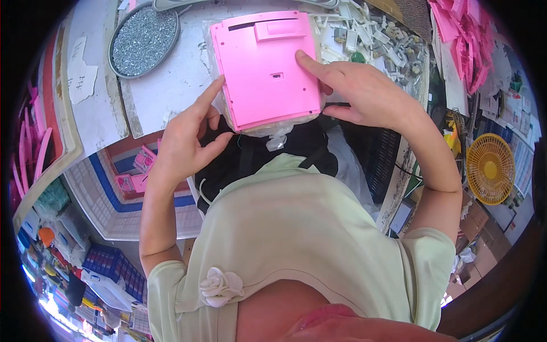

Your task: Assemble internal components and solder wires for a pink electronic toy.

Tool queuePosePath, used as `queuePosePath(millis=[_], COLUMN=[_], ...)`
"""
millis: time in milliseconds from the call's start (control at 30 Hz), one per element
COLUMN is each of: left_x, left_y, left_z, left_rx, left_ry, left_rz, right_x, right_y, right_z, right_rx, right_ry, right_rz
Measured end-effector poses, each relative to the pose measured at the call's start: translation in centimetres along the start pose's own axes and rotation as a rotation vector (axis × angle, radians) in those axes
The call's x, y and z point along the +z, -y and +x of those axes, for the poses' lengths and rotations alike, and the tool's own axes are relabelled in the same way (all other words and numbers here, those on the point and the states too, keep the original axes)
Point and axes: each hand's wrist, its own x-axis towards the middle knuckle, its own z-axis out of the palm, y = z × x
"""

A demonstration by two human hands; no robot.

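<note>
A flat pink plastic casing lies on a clear plastic bag at the table's near edge. It has a raised block and a dark slot at its far end, a small rectangular hole in the middle and several screw holes. My left hand holds its left side, index fingertip on the edge, thumb by the near corner, other fingers curled and partly hidden. On the right side, my right hand grips it with the index finger laid over the top face and the thumb by the near right corner.
A round tray of small silvery screws stands at the far left. White plastic parts are heaped at the far right, beside pink parts. A white crate with pink pieces sits lower left; a yellow fan is at right.
</note>
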Motion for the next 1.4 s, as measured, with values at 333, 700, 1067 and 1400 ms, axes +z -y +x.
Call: queuePosePath(millis=[333, 700, 1067, 1400], left_x=[-10.9, -10.6, -10.9, -4.5], left_y=[5.2, 8.4, 5.1, 0.0], left_z=[4.5, 6.4, 5.1, 5.6], left_rx=[-0.136, 0.012, -0.043, 0.165], left_ry=[-0.537, -0.707, -0.671, -0.432], left_rz=[0.904, 0.915, 0.469, 0.007], right_x=[-4.5, -0.7, -7.0, -4.9], right_y=[3.5, 5.6, 4.0, -5.8], right_z=[10.0, 32.2, 24.9, 7.0], right_rx=[-0.347, -0.342, -0.271, 0.003], right_ry=[-0.52, -0.221, -0.361, -0.448], right_rz=[-0.125, -0.49, -0.354, 0.109])
